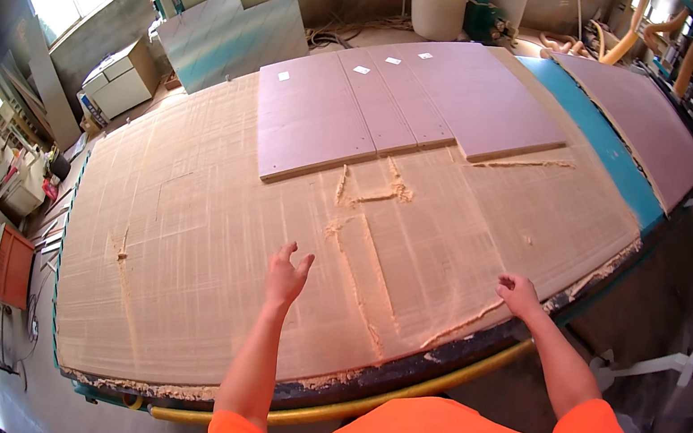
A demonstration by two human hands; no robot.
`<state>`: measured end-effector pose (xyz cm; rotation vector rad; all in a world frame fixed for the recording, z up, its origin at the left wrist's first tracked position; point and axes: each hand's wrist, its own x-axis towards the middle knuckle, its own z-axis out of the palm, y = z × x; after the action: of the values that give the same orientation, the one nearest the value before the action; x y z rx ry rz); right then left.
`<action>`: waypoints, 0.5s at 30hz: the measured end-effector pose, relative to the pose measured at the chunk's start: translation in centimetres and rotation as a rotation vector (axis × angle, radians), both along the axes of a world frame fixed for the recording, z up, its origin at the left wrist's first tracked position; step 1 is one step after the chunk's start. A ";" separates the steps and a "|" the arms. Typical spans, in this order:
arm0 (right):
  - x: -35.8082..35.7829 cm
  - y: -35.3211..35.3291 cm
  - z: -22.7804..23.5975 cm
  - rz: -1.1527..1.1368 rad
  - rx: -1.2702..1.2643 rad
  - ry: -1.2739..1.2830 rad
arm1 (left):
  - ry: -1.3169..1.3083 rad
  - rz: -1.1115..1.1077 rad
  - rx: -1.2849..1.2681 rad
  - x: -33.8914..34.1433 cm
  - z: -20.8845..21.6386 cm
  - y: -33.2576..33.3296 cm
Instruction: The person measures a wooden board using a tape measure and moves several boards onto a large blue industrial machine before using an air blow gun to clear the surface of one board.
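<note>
Pink panels [413, 111] are lying flat, side by side, on the far part of the dusty board [195, 256]. Nearer to us than the panels, ridges of sawdust [356, 290] are crossing this board. We are judging the step in hand to be a free reach above the board, with no grip being made on the panels. In our opinion, the next move is calling for a choice of contact and for both hands to be working low and gently. Our left hand [288, 274] is hanging on our side of the panels, half open, thumb standing apart from the bent fingers, and it is holding nothing. Our right hand [518, 294], nearer to us than the panels' right part, is curling loosely; we are seeing nothing in it, but cannot tell how wide it is opening or whether it is touching the board.
</note>
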<state>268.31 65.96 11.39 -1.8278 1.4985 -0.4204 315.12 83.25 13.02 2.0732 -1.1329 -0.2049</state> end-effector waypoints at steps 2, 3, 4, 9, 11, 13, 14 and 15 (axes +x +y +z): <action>2.6 -4.9 -0.9 0.028 -0.029 -0.028 | -0.011 0.007 0.026 1.8 -0.1 -3.0; 4.1 -7.6 -1.0 0.047 -0.058 0.002 | -0.023 0.012 0.053 2.9 -0.3 -4.3; 6.7 -9.9 -0.3 0.068 -0.082 0.030 | -0.035 0.019 0.084 4.2 -0.4 -5.4; 16.3 -20.7 -0.2 0.207 -0.244 0.088 | -0.255 0.051 0.191 8.5 -1.8 -12.4; 20.0 -25.2 -1.2 0.239 -0.302 0.093 | -0.384 0.041 0.230 10.9 -3.1 -15.9; 23.2 -29.0 -1.9 0.248 -0.362 0.096 | -0.568 0.027 0.270 13.5 -4.8 -18.5; 24.5 -30.6 -2.0 0.240 -0.384 0.110 | -0.561 0.035 0.316 14.4 -5.4 -19.6; 25.6 -32.2 -2.1 0.237 -0.384 0.141 | -0.558 0.040 0.360 15.3 -5.7 -20.7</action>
<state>293.96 33.79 9.26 -2.3504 1.3356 -0.4970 330.40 62.58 7.28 2.5628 -1.4583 0.2233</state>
